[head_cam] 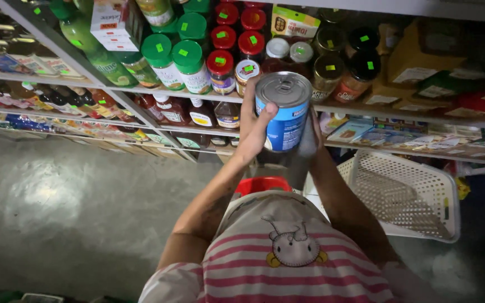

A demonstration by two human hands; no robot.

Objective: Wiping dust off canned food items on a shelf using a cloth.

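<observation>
A blue-labelled tin can [283,111] with a silver ring-pull lid is held upright in the air in front of the shelves, level with the front edge of the middle shelf [366,110]; the left hand [252,124] wraps its side, thumb pressed on the label just under the rim; the right hand [310,137] cups the opposite side, mostly hidden behind the can, so both hands are closed on it. Just behind, on that shelf, stand red-lidded jars [221,68] and green-lidded jars [189,64], with dark-lidded jars [328,73] to the right; sauce bottles [173,109] line the shelf below; a white plastic basket [411,193] sits on the floor near the shelf's foot, right of the arms; a red lid [262,184] shows below the hands.
</observation>
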